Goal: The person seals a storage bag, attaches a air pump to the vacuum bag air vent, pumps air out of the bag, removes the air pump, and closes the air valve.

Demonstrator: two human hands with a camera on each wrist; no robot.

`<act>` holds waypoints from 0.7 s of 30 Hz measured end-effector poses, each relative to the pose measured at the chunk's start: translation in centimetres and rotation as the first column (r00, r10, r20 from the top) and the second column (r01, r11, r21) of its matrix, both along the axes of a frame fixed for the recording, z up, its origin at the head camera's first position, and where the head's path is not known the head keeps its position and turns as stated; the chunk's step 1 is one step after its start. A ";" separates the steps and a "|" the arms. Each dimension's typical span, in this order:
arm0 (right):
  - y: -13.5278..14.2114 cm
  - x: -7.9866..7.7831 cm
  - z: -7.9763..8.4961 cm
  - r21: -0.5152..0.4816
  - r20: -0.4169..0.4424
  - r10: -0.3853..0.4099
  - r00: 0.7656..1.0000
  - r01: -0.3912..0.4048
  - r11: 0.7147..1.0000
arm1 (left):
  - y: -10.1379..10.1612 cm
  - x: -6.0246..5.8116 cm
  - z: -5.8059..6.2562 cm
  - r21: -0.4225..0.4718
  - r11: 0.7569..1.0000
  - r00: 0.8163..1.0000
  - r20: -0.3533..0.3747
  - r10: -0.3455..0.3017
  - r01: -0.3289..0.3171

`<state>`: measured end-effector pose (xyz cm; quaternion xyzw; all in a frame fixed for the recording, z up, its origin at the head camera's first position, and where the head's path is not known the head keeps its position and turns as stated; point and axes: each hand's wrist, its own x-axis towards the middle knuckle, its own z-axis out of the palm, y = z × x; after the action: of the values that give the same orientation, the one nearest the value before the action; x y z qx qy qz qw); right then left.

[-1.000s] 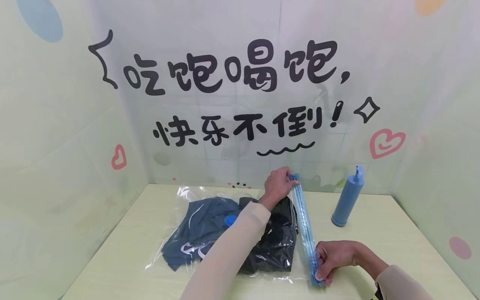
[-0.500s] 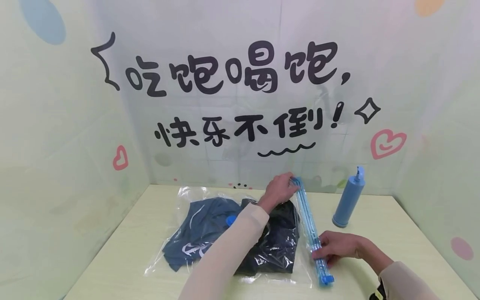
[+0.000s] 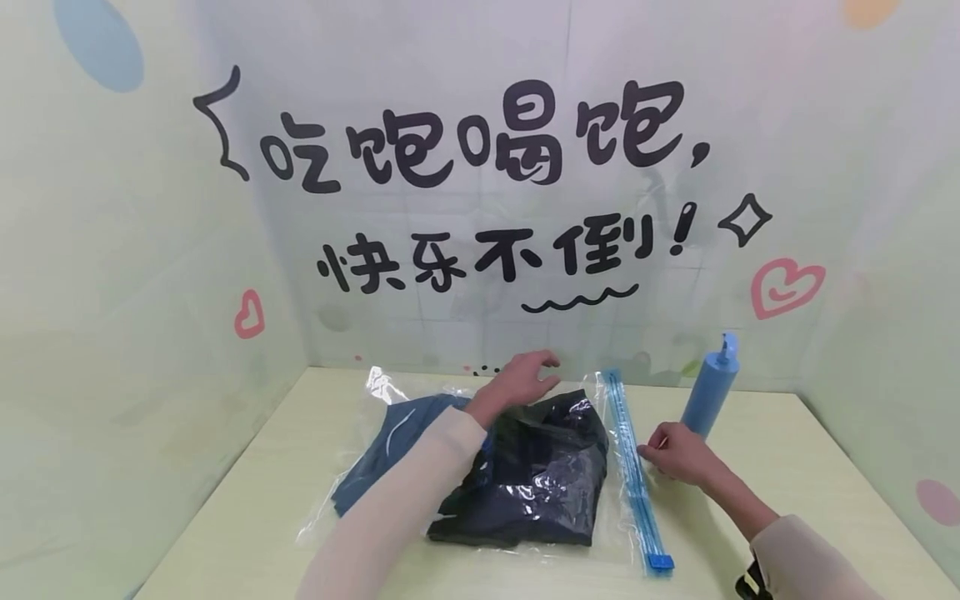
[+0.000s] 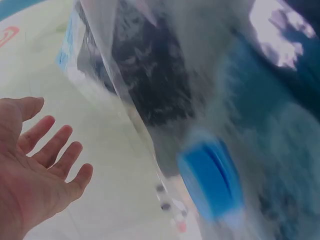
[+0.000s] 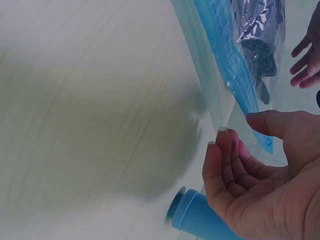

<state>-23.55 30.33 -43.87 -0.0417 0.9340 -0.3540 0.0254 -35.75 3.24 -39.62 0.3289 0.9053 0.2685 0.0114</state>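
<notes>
A clear vacuum storage bag [image 3: 384,383] lies flat with a blue-grey garment [image 3: 411,433] and a black garment [image 3: 551,475] inside. Its blue zip strip [image 3: 633,467] runs along the right side, the slider [image 3: 660,562] at the near end. Over the far part of the bag, my left hand [image 3: 522,379] hovers with spread, bent fingers and holds nothing. The left wrist view has the bag's blue valve [image 4: 210,180] close up. My right hand [image 3: 678,452] is beside the strip's right edge, fingers loosely curved and thumb apart from them, with nothing held.
A blue hand pump [image 3: 711,392] stands upright behind my right hand, which overlaps its lower part. The pale wooden table [image 3: 247,500] ends at printed fabric walls [image 3: 450,333] at the back and sides.
Both hands have let go of the zip strip. My left hand has moved left over the bag; the right has slid up along the strip and moved toward the pump. The strip now lies down.
</notes>
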 end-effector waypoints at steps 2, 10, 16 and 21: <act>-0.2 -0.1 0.1 0.031 -0.021 -0.021 1.000 0.022 0.999 | -1.2 -0.1 0.1 0.019 1.000 1.000 0.019 -0.013 0.012; -0.9 -0.5 0.2 0.046 -0.049 -0.057 0.997 0.059 0.997 | -5.6 0.4 -0.7 0.002 1.000 0.999 0.026 -0.029 0.029; -1.2 -0.6 0.1 0.022 -0.082 -0.052 0.995 0.054 0.998 | -9.1 2.2 -1.4 -0.107 0.993 0.999 0.018 -0.041 0.042; -1.9 -0.8 0.5 0.023 -0.108 -0.052 0.993 0.055 0.998 | -11.7 4.0 -2.4 -0.208 0.976 0.998 -0.006 -0.058 0.056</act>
<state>-24.34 28.39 -43.32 -0.0355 0.9392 -0.3397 -0.0340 -31.75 -8.46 -42.06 0.3533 0.9187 0.1698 0.0480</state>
